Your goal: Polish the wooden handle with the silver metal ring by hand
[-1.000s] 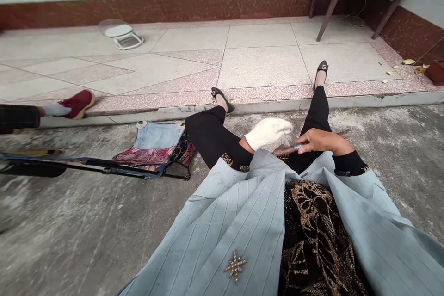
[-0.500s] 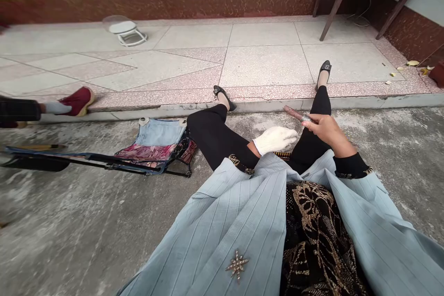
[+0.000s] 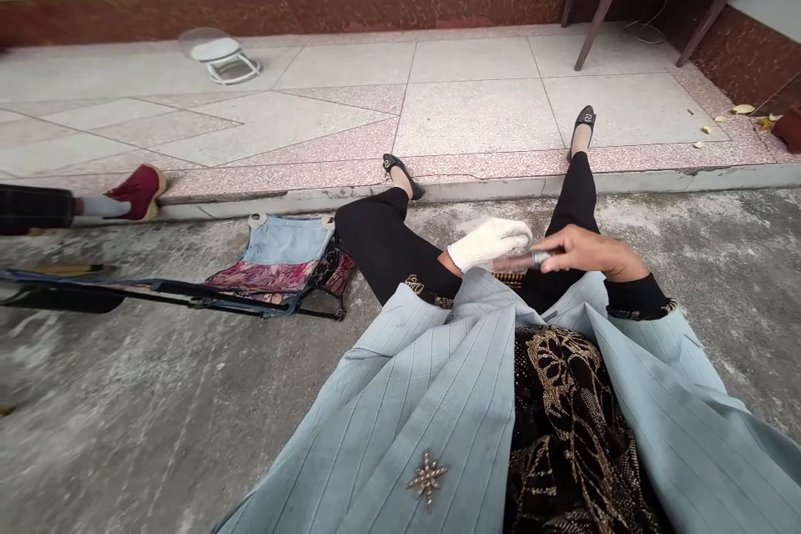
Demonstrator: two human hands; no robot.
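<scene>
My left hand (image 3: 491, 242), in a white knitted glove, has its fingers curled together by a thin silvery wire. A brown stick (image 3: 510, 264), smeared by motion, points left just below the glove. Close-wound silvery wire (image 3: 539, 257) wraps the stick's right end. My bare right hand (image 3: 579, 252) grips that wound end, thumb below and fingers along the top. Both hands are close together above my lap. Partly hidden under them, a yellow-and-black woven edge (image 3: 514, 277) shows between my thighs.
A folding chair (image 3: 275, 267) with a patchwork fabric seat lies left of my leg. Another person's red shoe (image 3: 138, 192) rests at the step edge (image 3: 476, 188). Further back stand a small white stool (image 3: 226, 58) and a dark wooden table (image 3: 604, 8).
The stick has swung down and left, from pointing up-left to lying nearly level below the glove. My right hand has turned with it, and my gloved fingers have curled more.
</scene>
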